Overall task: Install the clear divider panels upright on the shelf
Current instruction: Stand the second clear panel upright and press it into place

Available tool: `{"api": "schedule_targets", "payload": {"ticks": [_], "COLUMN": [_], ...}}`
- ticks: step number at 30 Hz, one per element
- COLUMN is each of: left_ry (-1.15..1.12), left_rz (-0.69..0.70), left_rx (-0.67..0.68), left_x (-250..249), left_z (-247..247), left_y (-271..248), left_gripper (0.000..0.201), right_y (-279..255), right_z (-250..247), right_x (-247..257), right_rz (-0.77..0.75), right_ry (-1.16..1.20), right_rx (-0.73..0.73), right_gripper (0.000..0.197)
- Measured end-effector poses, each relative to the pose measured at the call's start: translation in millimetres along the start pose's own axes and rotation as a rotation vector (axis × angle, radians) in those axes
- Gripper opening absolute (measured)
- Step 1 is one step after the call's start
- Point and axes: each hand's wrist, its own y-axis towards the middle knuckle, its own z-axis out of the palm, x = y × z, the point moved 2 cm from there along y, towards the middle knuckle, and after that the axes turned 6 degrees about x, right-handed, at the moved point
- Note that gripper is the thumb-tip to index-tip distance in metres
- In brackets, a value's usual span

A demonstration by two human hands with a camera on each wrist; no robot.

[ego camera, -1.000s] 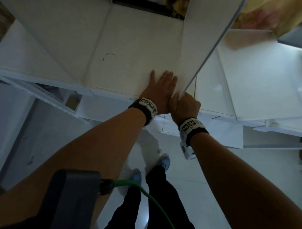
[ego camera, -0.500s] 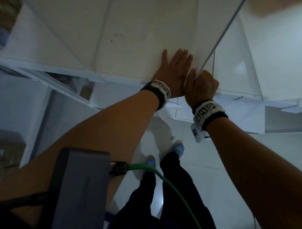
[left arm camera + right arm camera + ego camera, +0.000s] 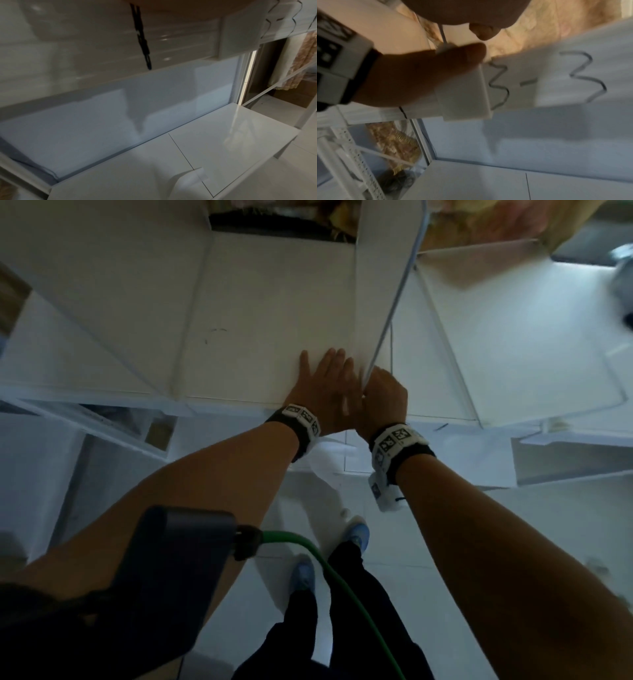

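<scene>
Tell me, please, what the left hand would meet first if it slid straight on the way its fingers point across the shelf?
The left hand lies flat on the shelf, fingers pointing toward the back. That stretch of board looks bare, so it would probably reach the shelf's rear edge first. The upright clear divider panel stands just beside that line; depth is unclear.

**White shelf with clear dividers standing on it, seen from above**

Your white shelf (image 3: 267, 313) fills the top half of the head view, its front edge running across from 9 to 3 o'clock. Your left hand (image 3: 325, 385) lies flat on it, fingers straight, right at the front edge near 12 o'clock. Just beside it, toward 1 o'clock, a clear divider panel (image 3: 394, 302) stands on edge on the shelf and runs back toward the rear. Your right hand (image 3: 383, 398) pinches its near end. Two more clear panels stand on the shelf, one at 11 o'clock (image 3: 191, 313) and one at 2 o'clock (image 3: 445, 337). A lower shelf (image 3: 223, 135) sits beneath.
</scene>
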Motion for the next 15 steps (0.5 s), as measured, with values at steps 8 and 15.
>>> {"api": "schedule_targets", "payload": {"ticks": [8,15], "left_ry": [0.040,0.043], "left_rz": [0.024,0.009], "left_rx": [-0.004,0.002], "left_x": [7.5,6.9], "left_z": [7.3,1.1], "left_y": [-0.6,0.5], "left_gripper": [0.095,0.088], "right_y": [2.3,-2.7], "right_z": [22.4,9.7], "right_x": [3.9,9.6], "right_rz": [0.142,0.158], "right_ry": [0.099,0.145], "right_rx": [0.013,0.056], "right_gripper": [0.045,0.045]}}
